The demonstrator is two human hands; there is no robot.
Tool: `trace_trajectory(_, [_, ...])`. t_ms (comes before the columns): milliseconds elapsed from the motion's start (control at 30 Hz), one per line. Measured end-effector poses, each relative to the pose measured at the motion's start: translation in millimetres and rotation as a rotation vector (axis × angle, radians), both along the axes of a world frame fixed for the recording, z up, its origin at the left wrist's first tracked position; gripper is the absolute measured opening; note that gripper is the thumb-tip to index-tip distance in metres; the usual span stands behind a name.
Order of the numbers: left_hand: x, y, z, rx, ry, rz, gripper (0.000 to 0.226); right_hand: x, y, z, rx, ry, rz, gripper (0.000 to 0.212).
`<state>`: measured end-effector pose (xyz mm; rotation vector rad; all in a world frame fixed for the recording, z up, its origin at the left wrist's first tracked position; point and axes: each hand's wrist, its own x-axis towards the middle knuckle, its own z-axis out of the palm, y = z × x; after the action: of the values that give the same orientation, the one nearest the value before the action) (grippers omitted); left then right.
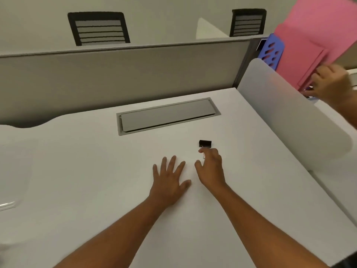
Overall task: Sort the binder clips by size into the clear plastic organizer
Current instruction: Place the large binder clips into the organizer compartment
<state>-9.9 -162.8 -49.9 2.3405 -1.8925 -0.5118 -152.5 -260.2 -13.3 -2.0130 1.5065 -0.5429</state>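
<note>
**Hands on the desk, one clip within reach**

Right hand (209, 167) first: we had it reaching toward a black binder clip (205, 143) on the white desk (96, 171), the fingers curled about the clip's wire handles — whether they actually pinched the wire we could not tell, since the fingers hid it. Our left hand (170, 177) lay flat just beside it, fingers spread and straight, gripping nothing.

As for progress, we judged the sorting barely begun, if begun at all. Only this one clip showed on the desk, and nothing was visibly sorted anywhere. A faint clear plastic shape (7, 205) sat at the far left edge (possibly the organizer, though too washed out to be sure), well apart from the clip; its compartments and contents could not be made out.

Beyond the side divider (289, 105), another person's hand (332, 84) held a pink folder (316, 35) near a blue file rack (271, 50) — none of it part of our job.
</note>
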Motion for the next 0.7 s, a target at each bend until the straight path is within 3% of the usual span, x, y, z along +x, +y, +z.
trace_trajectory(200, [2.9,-12.6,-24.6,-0.16,-0.135,-0.005,0.07,-2.3,-78.3,-21.2,-0.009,0.273,0.091,0.061])
trace_trajectory(300, [3.8,-13.4,-27.0,-0.195,-0.141,-0.006,0.069,8.1,-85.7,-33.1,-0.102,0.37,0.129,0.043])
trace_trajectory(400, [3.4,-14.7,-26.8,-0.186,-0.126,0.004,0.068,17.9,-76.8,-43.6,-0.188,0.245,0.094,0.021])
trace_trajectory(500, [3.4,-14.0,-25.8,-0.171,-0.111,0.018,0.067,17.9,-67.4,-48.6,-0.208,0.057,0.016,0.017])
trace_trajectory(600, [4.5,-12.5,-25.4,-0.177,-0.073,0.033,0.068,10.4,-58.1,-36.1,-0.06,-0.207,-0.044,0.019])
trace_trajectory(700, [6.6,-7.7,-20.6,-0.229,0.069,0.068,0.07,0.8,-32.2,-14.9,0.144,-0.346,-0.065,0.019])
